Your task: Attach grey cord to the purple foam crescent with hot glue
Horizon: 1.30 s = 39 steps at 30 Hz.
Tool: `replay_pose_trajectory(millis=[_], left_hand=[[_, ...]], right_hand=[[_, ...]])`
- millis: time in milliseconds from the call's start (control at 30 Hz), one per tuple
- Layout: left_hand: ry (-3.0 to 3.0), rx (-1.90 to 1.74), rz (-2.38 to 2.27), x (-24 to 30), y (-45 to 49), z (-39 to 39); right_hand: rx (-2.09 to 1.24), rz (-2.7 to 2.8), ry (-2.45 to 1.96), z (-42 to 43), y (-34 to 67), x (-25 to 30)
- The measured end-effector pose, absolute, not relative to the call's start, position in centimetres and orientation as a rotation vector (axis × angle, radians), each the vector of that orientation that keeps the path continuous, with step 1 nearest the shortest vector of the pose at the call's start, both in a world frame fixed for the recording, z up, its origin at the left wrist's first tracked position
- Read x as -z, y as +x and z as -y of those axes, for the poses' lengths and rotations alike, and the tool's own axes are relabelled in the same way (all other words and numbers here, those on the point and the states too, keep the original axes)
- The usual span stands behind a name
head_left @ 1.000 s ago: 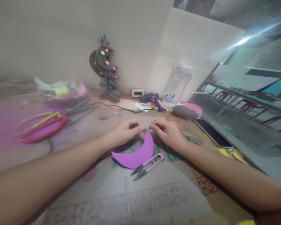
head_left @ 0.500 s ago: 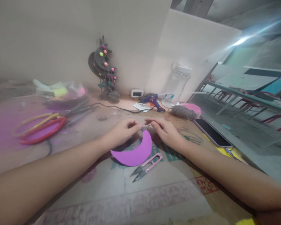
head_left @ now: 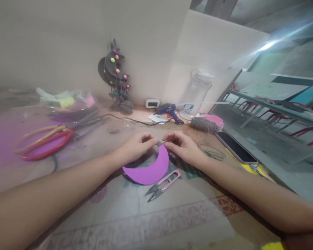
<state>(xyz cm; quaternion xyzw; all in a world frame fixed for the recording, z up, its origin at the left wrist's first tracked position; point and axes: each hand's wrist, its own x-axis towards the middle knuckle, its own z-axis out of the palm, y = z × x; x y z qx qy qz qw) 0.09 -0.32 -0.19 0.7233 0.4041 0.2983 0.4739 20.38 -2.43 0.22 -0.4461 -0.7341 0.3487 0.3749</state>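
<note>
A purple foam crescent lies flat on the cardboard-covered table. My left hand and my right hand meet just above its upper tip. Both pinch a thin grey strand stretched between their fingertips. Pink thread snips lie just below the crescent, untouched.
Red and yellow hoops and a clear bag of foam bits sit at the left. A dark crescent ornament with pom-poms stands at the wall. A glue gun, a clear jug, grey yarn and a phone lie to the right.
My right fingers, stretched out half a second ago, have curled back into a pinch on the strand. The crescent and snips have not moved.
</note>
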Motion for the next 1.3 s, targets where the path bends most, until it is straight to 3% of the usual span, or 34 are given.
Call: replay_pose_trajectory(millis=[733, 1033, 1300], left_hand=[[1.804, -0.711, -0.892, 0.22, -0.16, 0.31], [1.646, -0.898, -1.059, 0.46, -0.1, -0.18], [1.732, -1.093, -1.049, 0.62, -0.2, -0.5]], right_hand=[[-0.83, 1.866, -1.288, 2.36, 20.27, -0.4], [-0.7, 1.745, -1.217, 2.36, 20.88, -0.17], [-0.919, 1.862, -1.241, 2.64, 20.15, -0.36]])
